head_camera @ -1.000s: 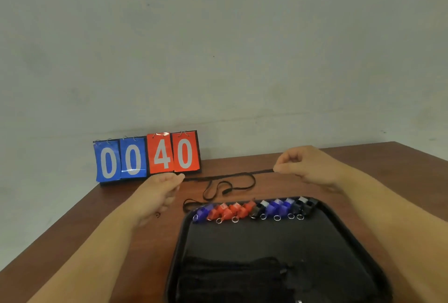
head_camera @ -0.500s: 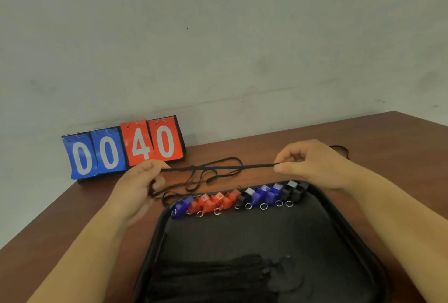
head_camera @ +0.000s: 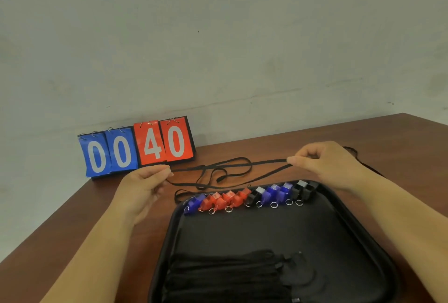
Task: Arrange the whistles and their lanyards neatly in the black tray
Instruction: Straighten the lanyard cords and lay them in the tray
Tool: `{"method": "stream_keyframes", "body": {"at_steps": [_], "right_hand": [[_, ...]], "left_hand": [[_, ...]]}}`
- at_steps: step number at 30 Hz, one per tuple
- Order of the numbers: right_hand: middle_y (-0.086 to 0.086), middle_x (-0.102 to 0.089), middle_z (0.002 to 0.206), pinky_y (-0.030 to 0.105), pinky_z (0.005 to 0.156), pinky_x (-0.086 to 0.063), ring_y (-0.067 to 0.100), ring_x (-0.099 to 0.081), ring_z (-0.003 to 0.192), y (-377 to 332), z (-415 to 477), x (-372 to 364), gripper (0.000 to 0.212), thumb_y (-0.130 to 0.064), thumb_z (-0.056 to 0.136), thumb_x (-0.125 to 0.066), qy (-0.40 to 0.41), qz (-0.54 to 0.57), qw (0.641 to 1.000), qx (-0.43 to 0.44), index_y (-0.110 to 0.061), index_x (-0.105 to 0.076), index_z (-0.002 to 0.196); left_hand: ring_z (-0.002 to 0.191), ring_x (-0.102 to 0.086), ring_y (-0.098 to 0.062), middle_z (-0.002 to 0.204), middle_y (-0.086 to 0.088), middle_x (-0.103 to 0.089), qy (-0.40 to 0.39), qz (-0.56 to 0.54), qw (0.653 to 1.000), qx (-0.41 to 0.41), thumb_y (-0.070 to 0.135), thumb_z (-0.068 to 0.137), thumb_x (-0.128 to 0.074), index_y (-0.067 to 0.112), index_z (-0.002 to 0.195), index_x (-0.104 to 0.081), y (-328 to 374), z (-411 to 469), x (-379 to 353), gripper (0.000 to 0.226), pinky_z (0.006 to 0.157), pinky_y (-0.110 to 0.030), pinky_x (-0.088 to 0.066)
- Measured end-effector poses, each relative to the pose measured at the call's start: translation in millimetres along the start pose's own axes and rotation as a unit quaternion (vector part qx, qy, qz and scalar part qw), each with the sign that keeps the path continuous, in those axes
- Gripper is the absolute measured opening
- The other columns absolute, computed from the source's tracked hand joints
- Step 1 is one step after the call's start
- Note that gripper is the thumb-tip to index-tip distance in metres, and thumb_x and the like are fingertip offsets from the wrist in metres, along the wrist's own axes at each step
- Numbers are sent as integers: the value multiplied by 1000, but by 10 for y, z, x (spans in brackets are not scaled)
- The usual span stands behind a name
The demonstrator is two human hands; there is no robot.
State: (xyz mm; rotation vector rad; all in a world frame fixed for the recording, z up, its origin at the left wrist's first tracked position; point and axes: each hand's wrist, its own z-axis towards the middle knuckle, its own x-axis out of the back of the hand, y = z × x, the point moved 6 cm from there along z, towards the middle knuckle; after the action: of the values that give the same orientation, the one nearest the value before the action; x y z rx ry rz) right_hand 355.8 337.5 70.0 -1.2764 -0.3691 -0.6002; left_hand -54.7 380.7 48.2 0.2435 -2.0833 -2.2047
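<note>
whistles [head_camera: 249, 197] lined at the tray's [head_camera: 363, 242] twelve o'clock; our left hand [head_camera: 143, 186] and right hand [head_camera: 324, 161] pinch one lanyard [head_camera: 230, 165], unfolded.

Brown table [head_camera: 72, 230], black tray [head_camera: 278, 230], scoreboard [head_camera: 135, 150], loose lanyard [head_camera: 219, 178]

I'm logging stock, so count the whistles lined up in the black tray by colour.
Blue whistles: 3
Red whistles: 3
Black whistles: 3
Total: 9

Head-worn, forward-down, close over table [head_camera: 72, 235]
</note>
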Motion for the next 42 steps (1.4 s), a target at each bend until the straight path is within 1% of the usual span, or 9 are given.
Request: {"method": "stream_keyframes", "body": {"at_steps": [5,10,14,20,23,25,30,35,42], "right_hand": [[-14,-70,68,24,67,-44,5,-62,69,29,-2,26,28,-50,88,-73,23,23,999,-18,-25,-75,76],[-13,-75,81,21,69,-45,5,-66,81,38,-9,6,24,-48,88,-74,18,22,999,-18,-25,-76,80],[-9,-76,88,21,69,-46,9,-68,85,3,-17,-23,19,-46,88,-74,-1,2,1000,-7,-27,-77,86],[-6,-68,68,20,63,-44,6,-58,61,-22,-31,-46,16,-42,89,-75,-15,4,1000,3,-26,-77,86],[-5,-74,77,23,67,-49,11,-64,70,-32,-28,-63,14,-42,90,-74,-20,-11,1000,12,-29,-77,87],[-6,-76,79,25,71,-53,9,-67,73,-39,-25,-84,13,-43,89,-74,-24,-26,999,24,-31,-77,85],[-24,-74,83,23,72,-49,-3,-67,77,-80,-40,-207,11,-45,89,-74,-69,-53,995,51,-36,-78,84],[-9,-76,79,30,73,-55,11,-70,72,-177,-82,-346,12,-40,89,-76,-115,-61,988,82,-33,-78,79],[-15,-75,79,27,74,-54,5,-69,73,-198,-114,-371,12,-39,89,-76,-128,-78,984,92,-33,-78,78]], "left_hand": [[82,-74,-12,94,-6,-80,-47,114,991,-60,3,87,-74,20,100,-79,147,-83,31,21,83,-28,-55],[93,-65,1,87,22,-76,-29,406,902,-141,23,90,-77,40,98,-75,213,-123,47,19,89,-24,-46],[85,-65,-1,83,16,-73,47,420,891,-169,26,98,-66,32,97,-71,242,-93,98,8,88,-28,-48],[82,-66,-17,79,1,-72,94,396,900,-153,34,104,-54,21,86,-68,194,-10,212,27,71,-30,-43],[89,-65,-22,90,-6,-73,118,289,946,-90,37,107,-46,15,91,-68,85,54,270,35,82,-38,-47],[98,-69,-20,105,-7,-74,112,72,991,-15,33,108,-47,16,101,-65,-43,95,258,25,88,-38,-50],[101,-75,-27,110,-9,-78,57,-334,936,93,22,105,-50,18,94,-51,-200,112,103,12,95,-47,-53],[70,-69,-9,79,1,-65,74,-423,896,110,21,103,-55,17,95,-53,-195,106,111,10,84,-37,-58],[62,-54,-3,68,6,-56,46,-367,923,107,31,103,-58,18,102,-60,-176,75,42,13,75,-25,-50]]}}
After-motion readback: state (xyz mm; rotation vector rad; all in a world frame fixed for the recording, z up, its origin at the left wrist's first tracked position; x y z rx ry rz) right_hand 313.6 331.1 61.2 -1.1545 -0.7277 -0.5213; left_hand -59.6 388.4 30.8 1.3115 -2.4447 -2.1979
